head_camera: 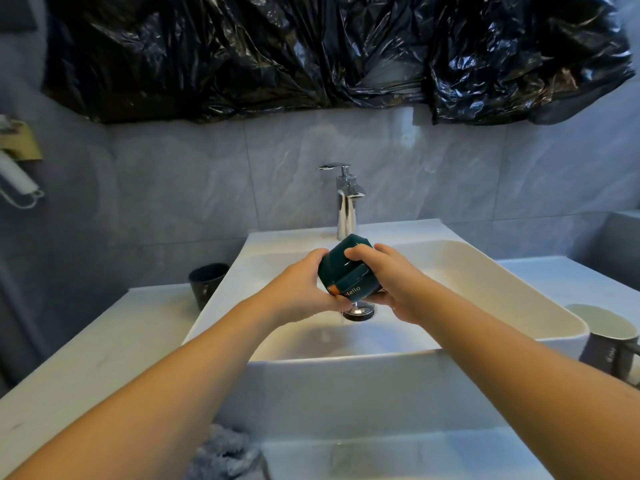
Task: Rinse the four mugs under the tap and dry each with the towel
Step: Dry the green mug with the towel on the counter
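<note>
Both hands, left (300, 285) and right (391, 282), curl around the dark green ceramic mug lettered "Hello" (348, 268), tipping it over the white basin (519, 289) below the chrome tap (347, 202), probably to drain. The fluffy grey towel (225, 455) waits on the tabletop.

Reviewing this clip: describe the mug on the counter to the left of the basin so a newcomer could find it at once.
Start at the white basin under the chrome tap. Just past its left wall, on the counter, stands the dark mug, upright. Unlike the green mug, no hand holds it; unlike the grey mug at right, its inside looks dark.
</note>
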Demonstrator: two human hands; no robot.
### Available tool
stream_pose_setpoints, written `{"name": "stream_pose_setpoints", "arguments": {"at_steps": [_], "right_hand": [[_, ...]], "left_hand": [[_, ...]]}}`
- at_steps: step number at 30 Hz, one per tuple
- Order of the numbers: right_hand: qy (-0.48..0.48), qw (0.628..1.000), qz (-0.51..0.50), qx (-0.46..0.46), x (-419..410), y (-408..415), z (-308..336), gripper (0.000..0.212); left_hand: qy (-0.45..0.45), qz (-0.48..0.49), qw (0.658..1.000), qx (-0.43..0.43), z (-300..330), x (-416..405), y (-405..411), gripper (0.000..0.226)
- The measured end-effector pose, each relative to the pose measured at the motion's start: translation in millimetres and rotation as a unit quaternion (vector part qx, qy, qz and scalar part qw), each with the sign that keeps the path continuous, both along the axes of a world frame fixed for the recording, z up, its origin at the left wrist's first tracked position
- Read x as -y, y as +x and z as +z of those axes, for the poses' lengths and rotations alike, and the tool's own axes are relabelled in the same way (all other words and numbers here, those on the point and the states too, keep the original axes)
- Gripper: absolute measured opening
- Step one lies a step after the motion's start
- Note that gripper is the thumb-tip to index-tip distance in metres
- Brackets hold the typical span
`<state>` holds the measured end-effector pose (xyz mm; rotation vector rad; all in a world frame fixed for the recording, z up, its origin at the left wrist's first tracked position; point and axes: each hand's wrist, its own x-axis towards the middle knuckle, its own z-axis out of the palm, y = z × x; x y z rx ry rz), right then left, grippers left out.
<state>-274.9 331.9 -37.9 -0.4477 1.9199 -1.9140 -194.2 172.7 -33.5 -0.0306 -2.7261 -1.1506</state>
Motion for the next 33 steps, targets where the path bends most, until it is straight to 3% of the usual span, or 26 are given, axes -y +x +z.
{"name": "stream_pose_setpoints", "arguments": {"at_steps": [6,12,14,16,19,22,24,26,28,29,33], "right_hand": [[0.097,0.991,0.087,-0.004,1.1,13.6,-4.8,0.045],[0.106,0.994,0.032,0.008,14.7,34.7,-6.7,0.060],[0.087,0.996,-0.013,0.009,20.7,45.9,-4.4,0.064],[0.064,0.996,-0.058,-0.004,24.4,56.2,-0.3,0.065],[0.033,0.994,-0.102,-0.028,27.6,68.9,2.0,0.068],[0.016,0.992,-0.119,-0.039,28.3,79.3,-1.0,0.076],[0.015,0.992,-0.122,-0.041,26.9,82.9,-2.5,0.081],[-0.002,0.991,-0.128,-0.024,24.3,83.1,-2.0,0.076],[-0.020,0.991,-0.134,0.001,21.5,81.6,-1.5,0.070],[-0.020,0.990,-0.136,0.006,20.6,81.2,-1.5,0.069],[-0.009,0.991,-0.130,-0.008,19.8,83.5,-1.3,0.070]], "left_hand": [[-0.071,0.000,0.997,-0.028,-7.9,17.6,24.4,0.067],[-0.162,0.022,0.986,0.020,2.1,19.2,45.7,0.085],[-0.231,0.066,0.971,0.012,17.2,18.3,63.7,0.073],[-0.277,0.111,0.954,-0.017,29.6,15.0,89.3,0.047],[-0.241,0.113,0.963,-0.053,34.6,5.5,131.6,0.009],[-0.259,0.046,0.965,-0.003,25.3,-5.4,163.1,0.014],[-0.327,0.005,0.941,0.086,12.2,-11.1,177.0,0.010],[-0.430,-0.006,0.886,0.172,-5.2,-12.2,184.9,0.012],[-0.505,0.000,0.839,0.202,-18.8,-8.3,188.4,0.024],[-0.513,0.008,0.835,0.201,-21.1,-5.3,189.0,0.025],[-0.393,0.025,0.900,0.188,-5.8,3.1,184.3,0.012]]}}
